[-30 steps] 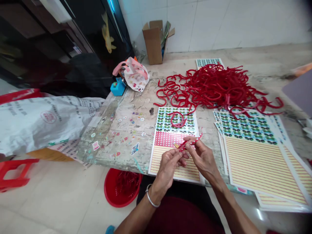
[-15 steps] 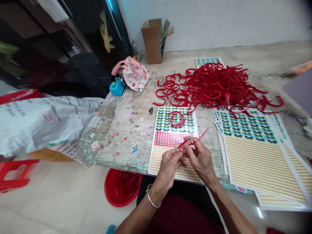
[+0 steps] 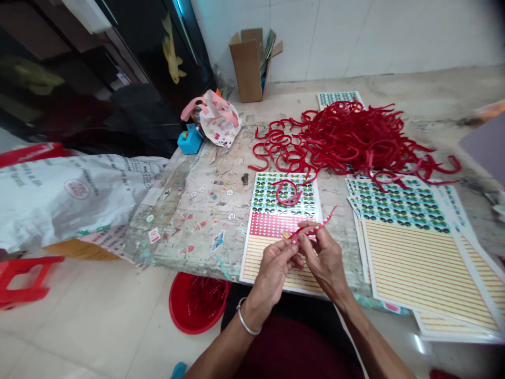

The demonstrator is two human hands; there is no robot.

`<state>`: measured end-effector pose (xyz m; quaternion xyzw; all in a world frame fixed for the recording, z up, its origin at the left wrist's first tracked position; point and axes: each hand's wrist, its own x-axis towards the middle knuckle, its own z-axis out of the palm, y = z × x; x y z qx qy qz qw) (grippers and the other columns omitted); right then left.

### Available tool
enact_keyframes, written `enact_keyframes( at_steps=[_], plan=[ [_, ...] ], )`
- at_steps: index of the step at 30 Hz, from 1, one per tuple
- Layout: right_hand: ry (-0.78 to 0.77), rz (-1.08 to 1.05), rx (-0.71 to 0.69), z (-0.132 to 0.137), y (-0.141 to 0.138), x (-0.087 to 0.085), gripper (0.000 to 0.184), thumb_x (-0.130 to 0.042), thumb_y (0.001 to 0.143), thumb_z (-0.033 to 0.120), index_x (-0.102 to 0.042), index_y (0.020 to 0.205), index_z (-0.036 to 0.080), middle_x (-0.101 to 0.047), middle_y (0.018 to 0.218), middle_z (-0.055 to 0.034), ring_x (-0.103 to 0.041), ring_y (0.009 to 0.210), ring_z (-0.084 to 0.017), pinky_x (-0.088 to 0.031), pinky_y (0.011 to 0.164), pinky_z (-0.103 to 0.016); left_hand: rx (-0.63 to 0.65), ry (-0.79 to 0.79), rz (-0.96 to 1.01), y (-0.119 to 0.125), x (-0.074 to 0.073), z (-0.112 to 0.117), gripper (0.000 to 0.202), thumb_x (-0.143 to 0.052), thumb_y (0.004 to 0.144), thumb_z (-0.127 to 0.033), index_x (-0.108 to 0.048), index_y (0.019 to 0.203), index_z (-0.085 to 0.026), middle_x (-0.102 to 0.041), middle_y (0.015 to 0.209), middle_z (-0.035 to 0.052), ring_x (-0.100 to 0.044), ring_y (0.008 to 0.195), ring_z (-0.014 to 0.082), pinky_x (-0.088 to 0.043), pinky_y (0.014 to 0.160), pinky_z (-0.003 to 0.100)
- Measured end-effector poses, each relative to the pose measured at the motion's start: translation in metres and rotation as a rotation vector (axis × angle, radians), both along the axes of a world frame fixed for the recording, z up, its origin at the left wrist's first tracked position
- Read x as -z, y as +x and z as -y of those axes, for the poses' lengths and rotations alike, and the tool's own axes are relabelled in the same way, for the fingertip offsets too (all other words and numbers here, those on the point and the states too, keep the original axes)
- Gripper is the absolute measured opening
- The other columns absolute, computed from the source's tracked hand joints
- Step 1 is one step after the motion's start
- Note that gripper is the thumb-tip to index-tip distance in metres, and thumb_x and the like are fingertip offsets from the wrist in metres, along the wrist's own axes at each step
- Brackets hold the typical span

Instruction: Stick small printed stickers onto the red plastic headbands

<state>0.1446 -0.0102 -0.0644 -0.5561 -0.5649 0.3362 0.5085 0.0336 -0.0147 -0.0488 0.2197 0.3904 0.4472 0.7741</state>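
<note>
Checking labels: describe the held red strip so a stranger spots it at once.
Find the table, then the leftmost patterned sheet at its near edge. Near its right side, the red strip pokes out past the right hand. It is held and looks toothed; piled strips lie loose.

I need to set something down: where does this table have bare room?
Widest is the tabletop left of the single sheet, in front of the pink-handled bag, among scattered stickers. A narrow gap runs between that sheet and the stacked sheets, the right hand partly over it. Crowded: behind both, under the pile of red strips.
</note>
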Motion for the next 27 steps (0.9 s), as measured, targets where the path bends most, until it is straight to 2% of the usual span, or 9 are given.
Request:
enact_keyframes(
  at_steps=[4,9,15,21,27],
  plan=[
    [0.007,0.008,-0.004,0.000,0.001,0.002,0.013,-0.049,0.084,0.025,-0.057,0.093,0.020,-0.057,0.104,-0.0076,-0.060,0.081,-0.016,-0.054,0.066,-0.028,-0.037,0.018,-0.123,0.003,0.000,-0.001,0.023,-0.067,0.070,-0.035,-0.065,0.069,-0.012,-0.058,0.058,0.0013,-0.050,0.052,0.0093,-0.039,0.055,0.022],
    [0.041,0.103,0.066,0.002,0.004,0.001,0.016,-0.049,0.085,0.024,-0.062,0.095,0.020,-0.063,0.101,-0.0077,-0.062,0.087,-0.019,-0.053,0.069,-0.031,-0.104,0.095,-0.236,0.006,0.004,0.003,0.023,-0.062,0.074,-0.035,-0.065,0.068,-0.012,-0.063,0.064,0.0035,-0.051,0.051,0.0090,-0.039,0.054,0.023],
    [0.154,0.180,0.175,0.005,0.005,0.004,0.018,-0.051,0.084,0.019,-0.067,0.076,0.020,-0.069,0.096,-0.0066,-0.062,0.097,-0.023,-0.052,0.079,-0.037,-0.127,0.125,-0.302,0.010,0.004,0.002,0.022,-0.060,0.076,-0.032,-0.065,0.067,-0.012,-0.065,0.067,0.0049,-0.050,0.049,0.0082,-0.038,0.052,0.022],
    [0.227,0.366,0.193,0.000,0.012,0.009,0.022,-0.050,0.085,0.017,-0.067,0.098,0.021,-0.068,0.102,-0.0064,-0.062,0.098,-0.022,-0.050,0.088,-0.042,-0.121,0.099,-0.302,0.012,0.004,0.002,0.021,-0.062,0.074,-0.031,-0.064,0.065,-0.012,-0.065,0.065,0.0045,-0.050,0.048,0.0081,-0.039,0.052,0.022],
    [0.146,0.311,0.184,-0.004,0.019,0.008,0.023,-0.052,0.084,0.019,-0.066,0.103,0.019,-0.068,0.102,-0.0071,-0.065,0.090,-0.019,-0.054,0.078,-0.034,-0.105,0.075,-0.268,0.010,0.008,0.004,0.022,-0.058,0.078,-0.028,-0.062,0.066,-0.010,-0.061,0.063,0.0030,-0.050,0.049,0.0077,-0.039,0.051,0.020]
  ],
)
